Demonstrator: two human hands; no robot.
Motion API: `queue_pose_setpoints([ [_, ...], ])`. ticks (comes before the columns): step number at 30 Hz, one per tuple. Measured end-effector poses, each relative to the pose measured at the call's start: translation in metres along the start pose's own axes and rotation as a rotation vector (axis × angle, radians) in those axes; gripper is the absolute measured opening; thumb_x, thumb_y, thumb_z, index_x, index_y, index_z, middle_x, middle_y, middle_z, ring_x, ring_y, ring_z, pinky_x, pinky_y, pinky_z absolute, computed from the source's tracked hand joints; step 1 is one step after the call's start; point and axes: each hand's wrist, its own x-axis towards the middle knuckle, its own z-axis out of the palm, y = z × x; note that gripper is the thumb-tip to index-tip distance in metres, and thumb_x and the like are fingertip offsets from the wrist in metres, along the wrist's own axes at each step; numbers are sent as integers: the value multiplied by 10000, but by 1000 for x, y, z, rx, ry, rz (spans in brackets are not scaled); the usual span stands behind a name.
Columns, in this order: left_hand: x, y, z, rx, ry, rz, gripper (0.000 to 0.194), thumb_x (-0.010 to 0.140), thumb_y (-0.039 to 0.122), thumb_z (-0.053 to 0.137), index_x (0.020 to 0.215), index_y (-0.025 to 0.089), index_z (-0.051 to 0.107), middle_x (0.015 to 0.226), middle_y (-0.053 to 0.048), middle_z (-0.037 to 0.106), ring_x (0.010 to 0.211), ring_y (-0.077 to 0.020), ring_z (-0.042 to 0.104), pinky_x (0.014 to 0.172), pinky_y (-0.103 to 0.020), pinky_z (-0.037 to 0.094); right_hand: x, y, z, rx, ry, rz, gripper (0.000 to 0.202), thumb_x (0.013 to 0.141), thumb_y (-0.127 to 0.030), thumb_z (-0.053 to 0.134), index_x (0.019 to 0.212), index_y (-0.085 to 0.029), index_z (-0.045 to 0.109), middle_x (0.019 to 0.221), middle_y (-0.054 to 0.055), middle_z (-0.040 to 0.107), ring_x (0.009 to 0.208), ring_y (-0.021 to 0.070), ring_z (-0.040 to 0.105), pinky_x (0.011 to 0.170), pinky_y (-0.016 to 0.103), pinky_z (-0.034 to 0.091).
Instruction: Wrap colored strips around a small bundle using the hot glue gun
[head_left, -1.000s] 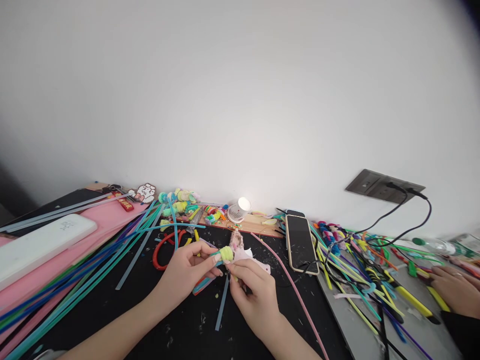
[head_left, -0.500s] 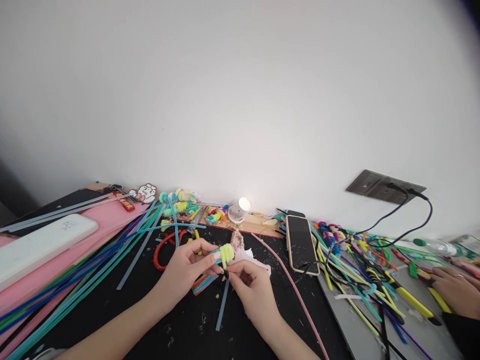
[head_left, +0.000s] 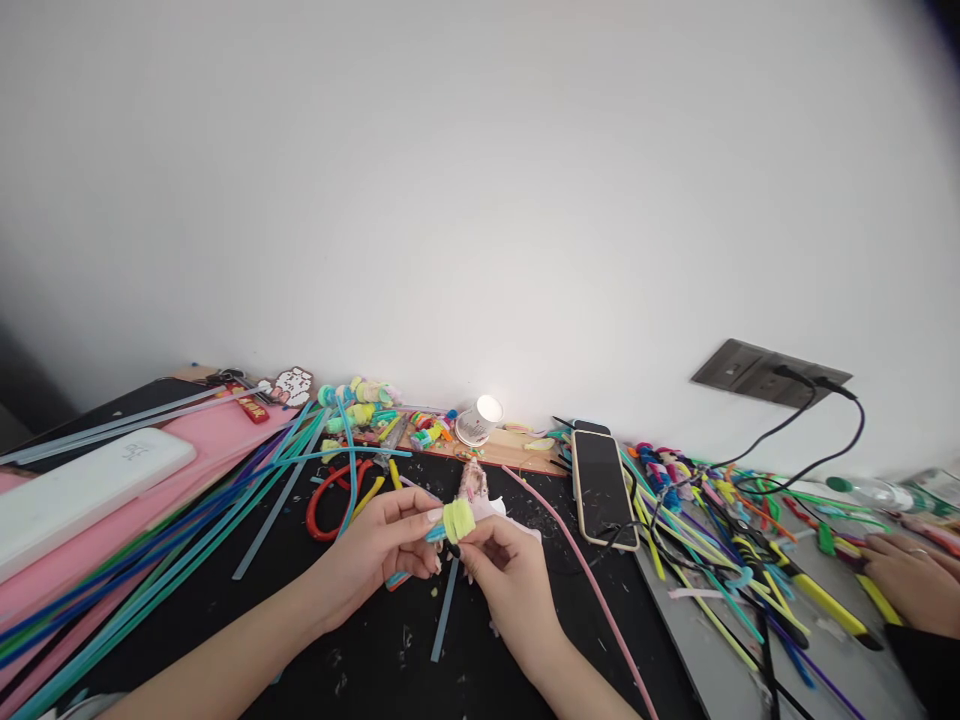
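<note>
Between my hands is a coiled pipe-cleaner piece point(head_left: 459, 520), pale yellow with light blue at its left end. My left hand point(head_left: 386, 550) pinches the blue end between thumb and fingers. From the right, my right hand point(head_left: 510, 585) is closed at the yellow coil, its fingertips touching the coil's lower right side. A small black bit point(head_left: 453, 549) shows at the right fingertips; what it belongs to is unclear. Behind the left hand, a striped orange and blue item is mostly covered. A translucent stick point(head_left: 445, 615) lies on the black tabletop below the hands.
Red-handled scissors point(head_left: 313, 515) lie left of my hands. A paper cup point(head_left: 480, 420) stands by the wall, a phone point(head_left: 602, 485) to the right. Long pipe cleaners point(head_left: 180, 560) and a white box point(head_left: 97, 490) fill the left. Another person's hand point(head_left: 911, 580) rests far right, near yellow-handled pliers point(head_left: 825, 600).
The yellow coil has turned and now faces more to the right, looking like a compact ring. My right fingers have moved up against it. The left hand has shifted slightly.
</note>
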Motion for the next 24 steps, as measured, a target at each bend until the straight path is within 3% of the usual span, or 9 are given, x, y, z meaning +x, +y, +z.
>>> queue_pose_setpoints([
  [2, 0, 0, 0, -11, -13, -14, 309, 720, 390, 787, 810, 152, 611, 620, 5, 652, 518, -98, 613, 519, -184, 481, 0, -2, 1, 98, 19, 36, 133, 711, -230, 703, 691, -199, 575, 577, -37, 576, 493, 117, 486, 493, 230, 385],
  [5, -1, 1, 1, -23, -44, -40, 320, 726, 408, 780, 807, 155, 601, 628, 7, 651, 517, -91, 608, 527, -183, 477, 0, -6, 3, 192, 36, 22, 249, 691, -190, 712, 877, -225, 551, 609, -49, 608, 522, 128, 523, 515, 229, 402],
  [9, -1, 1, 2, -10, -75, -57, 336, 735, 434, 763, 790, 158, 579, 604, 12, 641, 481, -86, 599, 497, -172, 445, -2, -6, 2, 163, -27, -36, 424, 717, -145, 656, 1124, -248, 593, 662, -44, 606, 584, 141, 540, 577, 250, 422],
  [13, 2, -1, 2, 103, -84, -14, 364, 761, 499, 708, 830, 171, 566, 624, 15, 640, 476, -115, 629, 493, -196, 458, -1, -2, 0, 109, -35, -52, 351, 726, -155, 653, 1067, -237, 679, 689, -28, 584, 590, 135, 515, 583, 261, 414],
  [16, 2, -2, 2, 278, -58, 94, 344, 839, 524, 599, 906, 188, 562, 681, 16, 641, 511, -152, 663, 518, -239, 493, 1, -1, -2, 107, -34, -32, 327, 728, -166, 657, 1048, -229, 687, 683, -27, 594, 597, 137, 528, 593, 264, 420],
  [20, -5, 1, 4, 539, -43, 218, 289, 929, 459, 470, 911, 192, 579, 693, -2, 640, 621, -191, 682, 627, -288, 525, 3, -5, -3, 118, -49, -9, 300, 724, -169, 661, 1019, -212, 689, 642, -38, 586, 560, 121, 510, 563, 246, 415],
  [24, -11, 9, 6, 724, -37, 309, 223, 897, 388, 534, 930, 192, 634, 866, -57, 688, 779, -208, 661, 702, -277, 520, 5, -5, -4, 149, -34, 23, 303, 689, -176, 688, 991, -197, 684, 616, -43, 584, 531, 112, 496, 526, 233, 407],
])
